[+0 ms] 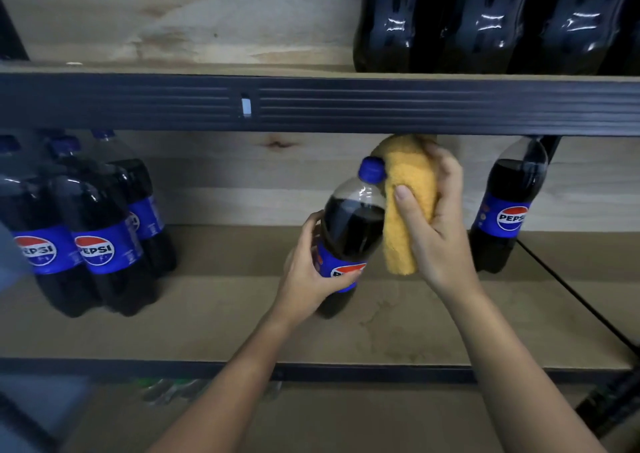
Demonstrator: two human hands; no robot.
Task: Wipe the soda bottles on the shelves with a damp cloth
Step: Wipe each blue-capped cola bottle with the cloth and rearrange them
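My left hand [308, 279] grips a Pepsi bottle [349, 224] around its blue label, holding it tilted over the middle shelf [207, 314]. The bottle has a blue cap and dark cola inside. My right hand [433, 224] holds a folded yellow cloth [408, 189] pressed against the bottle's right shoulder and neck, just below the cap. The cloth's top edge reaches up to the shelf beam above.
Several Pepsi bottles [93, 231] stand grouped at the shelf's left. One more bottle [505, 210] stands at the right, beside a black cable [571, 293]. A dark metal beam [311, 104] carries the upper shelf, where large dark bottles [485, 20] stand at the right.
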